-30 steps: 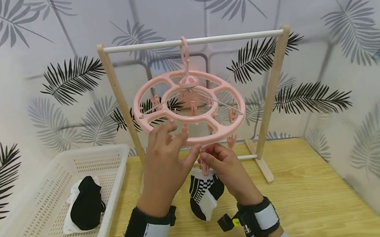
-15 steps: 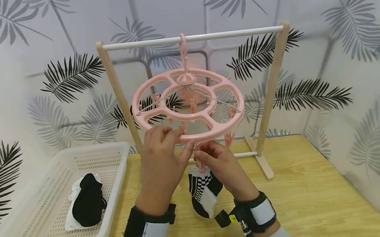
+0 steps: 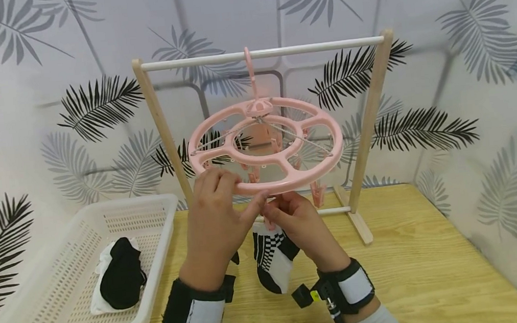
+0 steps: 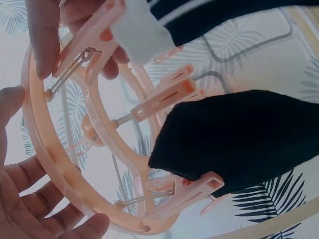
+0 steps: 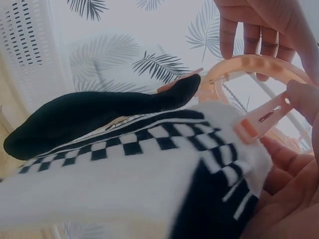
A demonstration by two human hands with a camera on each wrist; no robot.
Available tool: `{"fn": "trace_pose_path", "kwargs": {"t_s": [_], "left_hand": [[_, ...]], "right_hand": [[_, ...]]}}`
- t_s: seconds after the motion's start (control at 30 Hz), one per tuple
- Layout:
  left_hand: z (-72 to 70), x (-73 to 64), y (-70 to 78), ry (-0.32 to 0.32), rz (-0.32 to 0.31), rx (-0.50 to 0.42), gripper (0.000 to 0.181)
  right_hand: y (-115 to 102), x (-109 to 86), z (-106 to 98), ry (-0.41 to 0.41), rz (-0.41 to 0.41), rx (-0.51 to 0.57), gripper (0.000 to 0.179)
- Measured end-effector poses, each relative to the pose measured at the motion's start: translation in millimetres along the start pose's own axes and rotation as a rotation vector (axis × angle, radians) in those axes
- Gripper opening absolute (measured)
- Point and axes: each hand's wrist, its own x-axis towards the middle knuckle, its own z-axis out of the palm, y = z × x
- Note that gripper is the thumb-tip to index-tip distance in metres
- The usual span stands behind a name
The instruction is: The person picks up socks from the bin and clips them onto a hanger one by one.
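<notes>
A pink round clip hanger [image 3: 288, 183] hangs from the rack's bar. My left hand [image 3: 217, 221] grips its near rim, fingers over the top and thumb at the lower edge. Just below that rim, my right hand [image 3: 303, 224] pinches a pink clothespin [image 5: 266, 117] between thumb and fingers. The clothespin bites the white cuff of a black-and-white checkered sock [image 3: 272, 263], which dangles toe down. Another clothespin [image 4: 199, 191] holds a black sock [image 4: 234, 142]; in the head view my left hand and wrist hide most of it.
A white perforated basket [image 3: 158, 262] stands on the left of the wooden table [image 3: 424, 260], with black and white cloth items [image 3: 121, 273] inside. The wooden rack [image 3: 377, 120] with its white bar [image 3: 322, 47] stands behind the hanger. Several other clothespins [image 3: 318, 193] hang below it.
The hanger has turned and shifted slightly right, its hook now edge-on. The clothespin and checkered sock have shifted slightly left. A tip of the black sock now shows beside my left wrist.
</notes>
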Motion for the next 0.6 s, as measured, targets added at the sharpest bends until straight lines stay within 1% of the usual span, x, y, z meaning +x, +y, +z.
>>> {"fn": "trace_pose_path", "kwargs": {"t_s": [0.17, 0.23, 0.37, 0.4, 0.5, 0.6], "left_hand": [[-2.1, 2.2, -1.5, 0.015, 0.002, -0.014, 0.041], [-2.6, 3.1, -2.2, 0.021, 0.003, -0.021, 0.041], [-3.3, 4.5, -4.9, 0.035, 0.006, -0.031, 0.04], [-3.5, 4.9, -6.1, 0.04, 0.007, -0.037, 0.04], [-5.0, 5.9, -11.0, 0.043, 0.006, -0.059, 0.039], [-7.1, 8.3, -16.1, 0.043, 0.002, -0.097, 0.037]], "right_hand": [[-1, -7.4, -3, 0.106, 0.014, -0.13, 0.035], [-2, -11.5, -6, 0.145, 0.007, -0.191, 0.035], [-7, -20.1, -10, 0.168, -0.038, -0.232, 0.033], [-9, -22.1, -11, 0.171, -0.053, -0.253, 0.031], [-28, -30.5, -12, 0.173, -0.096, -0.319, 0.023], [-40, -37.3, -17, 0.211, -0.141, -0.374, 0.016]]}}
